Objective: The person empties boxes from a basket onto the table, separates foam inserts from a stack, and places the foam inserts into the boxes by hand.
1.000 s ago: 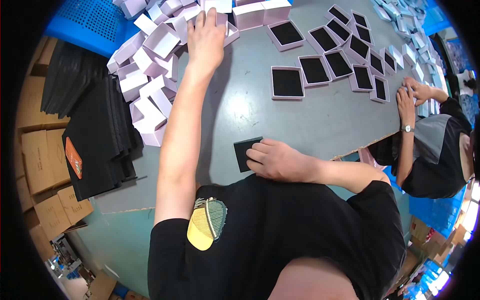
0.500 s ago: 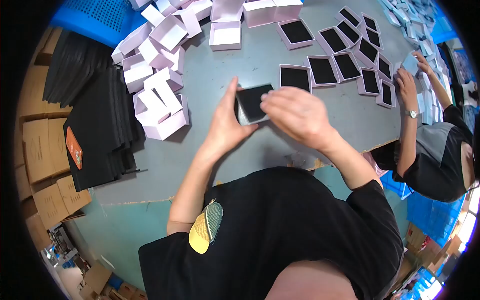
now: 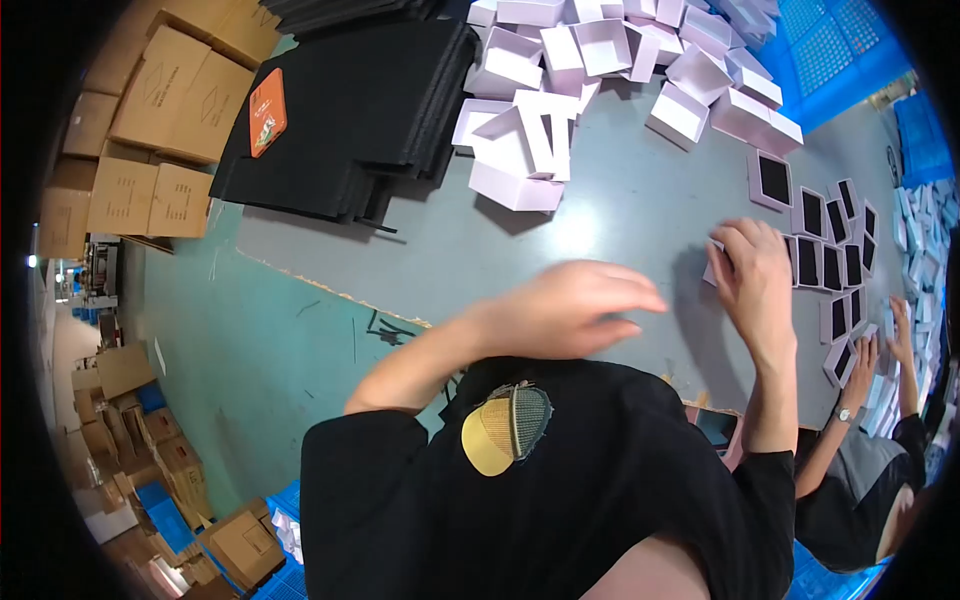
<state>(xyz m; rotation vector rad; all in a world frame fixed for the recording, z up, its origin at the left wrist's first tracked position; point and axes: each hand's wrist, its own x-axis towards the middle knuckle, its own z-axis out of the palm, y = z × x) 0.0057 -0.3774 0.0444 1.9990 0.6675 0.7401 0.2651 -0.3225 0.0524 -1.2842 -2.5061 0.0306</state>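
Note:
My left hand (image 3: pixel 580 308) hovers over the front part of the grey table, slightly blurred. Its thumb and fingers are apart with nothing between them. Farther right, my right hand (image 3: pixel 752 270) grips a pale pink box (image 3: pixel 712 266) from above. Most of that box is hidden beneath the palm and fingers. It sits close to a group of similar pale pink boxes (image 3: pixel 808 212) with black foam inserts. One more box with a black insert (image 3: pixel 773 182) stands apart, behind my right hand.
Empty pale pink boxes (image 3: pixel 515 190) are piled at the back. Black foam sheets (image 3: pixel 350 110) are stacked at left, bearing an orange card (image 3: pixel 267 112). A blue crate (image 3: pixel 825 60) stands at back right. Another person's hand (image 3: pixel 862 370) works among pale blue boxes (image 3: pixel 915 260) on the right.
The view has turned, shifting the table's contents. My left hand has let go of the box. My right hand has carried it from in front of me to the filled boxes.

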